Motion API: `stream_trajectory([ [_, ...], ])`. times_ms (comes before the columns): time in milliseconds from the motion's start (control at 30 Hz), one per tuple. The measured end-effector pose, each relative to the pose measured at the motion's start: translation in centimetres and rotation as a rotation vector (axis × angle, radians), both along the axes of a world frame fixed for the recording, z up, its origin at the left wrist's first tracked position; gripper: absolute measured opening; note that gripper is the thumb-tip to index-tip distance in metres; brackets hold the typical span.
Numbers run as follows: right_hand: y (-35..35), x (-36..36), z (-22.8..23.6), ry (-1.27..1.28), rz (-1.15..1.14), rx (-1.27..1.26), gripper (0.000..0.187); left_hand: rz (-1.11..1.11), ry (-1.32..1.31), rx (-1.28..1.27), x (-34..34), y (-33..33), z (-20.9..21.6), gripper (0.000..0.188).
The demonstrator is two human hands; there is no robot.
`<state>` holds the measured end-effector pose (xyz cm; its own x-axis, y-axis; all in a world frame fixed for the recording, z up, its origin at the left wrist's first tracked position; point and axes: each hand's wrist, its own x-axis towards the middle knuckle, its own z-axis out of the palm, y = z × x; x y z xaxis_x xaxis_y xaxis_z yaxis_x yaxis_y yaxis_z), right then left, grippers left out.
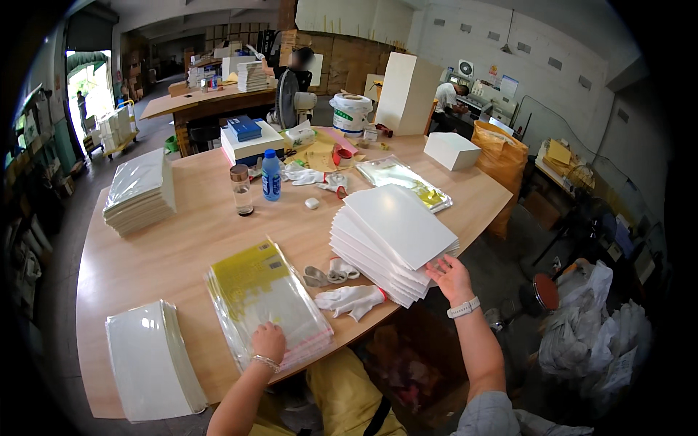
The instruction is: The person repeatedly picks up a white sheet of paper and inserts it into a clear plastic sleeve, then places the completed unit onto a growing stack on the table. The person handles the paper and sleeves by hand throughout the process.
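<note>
My left hand, a bracelet on its wrist, is on the near part of a stack of clear plastic bags with yellow printing. Its fingers are bent and closed against the top bag. My right hand, with a pale watch, is palm up at the near right corner of a fanned pile of white sheets. Its fingers are apart, their tips touching the sheets' edges. White gloves lie between the two stacks. At the lower left is a stack of sheets in clear film.
Another wrapped stack, a glass bottle, a blue bottle, red tape and more plastic bags stand or lie farther back on the table. A fan and an orange sack are beyond its edge. Two people work in the background.
</note>
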<state>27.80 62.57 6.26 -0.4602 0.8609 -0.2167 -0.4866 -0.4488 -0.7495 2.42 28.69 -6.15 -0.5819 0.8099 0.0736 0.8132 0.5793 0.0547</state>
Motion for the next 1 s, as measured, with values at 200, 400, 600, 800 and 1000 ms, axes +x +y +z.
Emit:
stream_trajectory([
  [200,0.4,-1.0,1.7,0.058,0.022,0.003,0.026,-0.024,0.103,0.093,-1.2,-0.2,-1.8,0.01],
  [400,7.5,-2.3,0.4,-0.369,0.055,0.173,0.015,-0.109,-0.082,0.376,-2.3,-1.7,0.1,0.007],
  [600,-4.8,0.6,2.0,-0.373,0.092,0.662,0.017,0.055,-0.153,0.35,-1.6,-5.8,-0.8,0.008],
  [800,-17.5,6.7,-3.2,-0.202,0.609,0.13,0.026,0.12,-0.183,0.324,-2.0,-5.6,-1.8,0.012],
  [1000,-23.7,7.8,-9.0,-0.235,0.414,-0.093,0.027,-0.062,0.134,0.538,-2.3,-7.4,-2.4,0.017],
])
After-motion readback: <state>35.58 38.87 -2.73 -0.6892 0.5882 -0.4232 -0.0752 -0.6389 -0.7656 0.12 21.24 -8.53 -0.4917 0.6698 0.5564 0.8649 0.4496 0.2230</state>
